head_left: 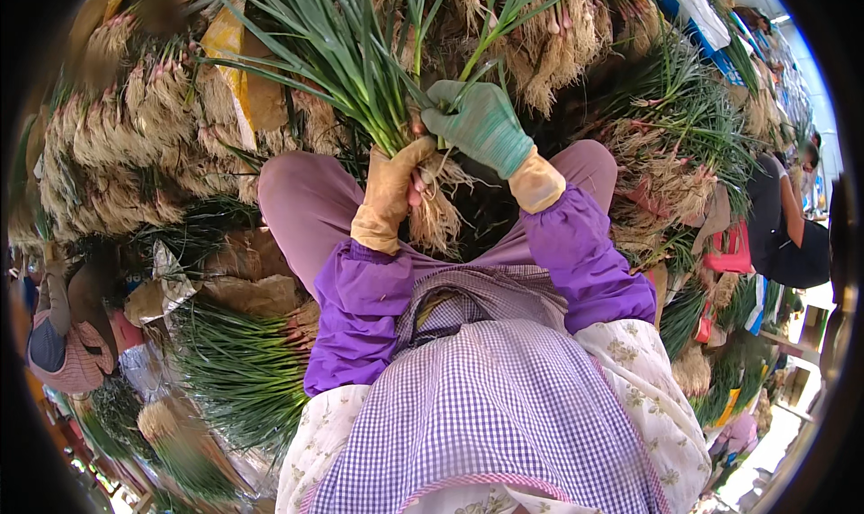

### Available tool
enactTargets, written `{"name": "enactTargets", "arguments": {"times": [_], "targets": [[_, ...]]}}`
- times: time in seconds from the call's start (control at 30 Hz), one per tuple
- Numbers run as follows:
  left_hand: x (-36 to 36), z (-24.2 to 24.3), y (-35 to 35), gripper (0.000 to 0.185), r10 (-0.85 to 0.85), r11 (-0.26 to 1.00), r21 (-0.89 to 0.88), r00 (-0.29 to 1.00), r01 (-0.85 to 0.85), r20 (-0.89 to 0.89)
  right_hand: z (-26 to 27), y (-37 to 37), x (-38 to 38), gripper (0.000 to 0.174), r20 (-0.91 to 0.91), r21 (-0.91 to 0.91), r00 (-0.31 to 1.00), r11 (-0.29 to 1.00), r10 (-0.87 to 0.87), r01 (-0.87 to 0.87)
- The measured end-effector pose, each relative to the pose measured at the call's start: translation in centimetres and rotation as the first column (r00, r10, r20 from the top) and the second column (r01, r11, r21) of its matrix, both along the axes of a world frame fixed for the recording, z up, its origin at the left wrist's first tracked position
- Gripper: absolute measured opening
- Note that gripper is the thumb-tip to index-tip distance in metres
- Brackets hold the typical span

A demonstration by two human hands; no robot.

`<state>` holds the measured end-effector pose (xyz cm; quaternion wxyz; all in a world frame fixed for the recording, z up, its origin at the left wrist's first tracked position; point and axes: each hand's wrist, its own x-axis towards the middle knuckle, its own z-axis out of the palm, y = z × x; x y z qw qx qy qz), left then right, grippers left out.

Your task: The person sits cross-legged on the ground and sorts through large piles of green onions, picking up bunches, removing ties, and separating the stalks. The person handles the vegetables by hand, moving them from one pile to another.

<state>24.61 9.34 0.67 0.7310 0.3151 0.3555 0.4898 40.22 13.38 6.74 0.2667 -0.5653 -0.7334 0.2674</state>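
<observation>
My left hand (pixel 388 193), in a tan rubber glove, is closed around the lower stems of a bunch of green garlic (pixel 358 75). Long flat leaves fan out above the fist, while pinkish bulbs and pale stringy roots (pixel 432 217) hang below it. Right beside it, my right hand (pixel 482 129) wears a green knit glove over a tan cuff. Its thumb and forefinger pinch a green garlic stalk (pixel 476 58) whose leaves spread to the upper right. Both hands are between my bent knees, with the fingertips of the right close to the left thumb.
Rooted green garlic bunches (pixel 121 129) lie in rows at the left, near a yellow sack (pixel 226 48). Another heap (pixel 675 143) rises at the right. By my left elbow lies a leafy pile (pixel 243 365). Other people sit at the far left (pixel 74 345) and far right (pixel 776 217).
</observation>
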Motion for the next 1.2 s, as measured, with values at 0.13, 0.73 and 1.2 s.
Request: {"name": "enactTargets", "arguments": {"times": [0.13,0.73,1.2], "targets": [[-0.2,-0.2,0.5,0.018,0.11,0.992,-0.048,0.991,-0.114,-0.074,3.1,-2.5,0.3,0.021,-0.423,-0.272,0.904,0.942,0.065,-0.195],[1.8,0.6,0.2,0.011,0.165,0.986,-0.019,0.985,-0.166,-0.039,1.3,-2.1,-0.6,0.026,-0.063,0.314,0.967,0.914,-0.249,0.256],[2.0,2.3,-0.9,0.01,0.069,0.995,-0.08,0.996,-0.064,0.063,-1.0,-1.0,10.1,0.041,-0.305,-0.588,0.78,0.752,-0.547,0.297]]}}
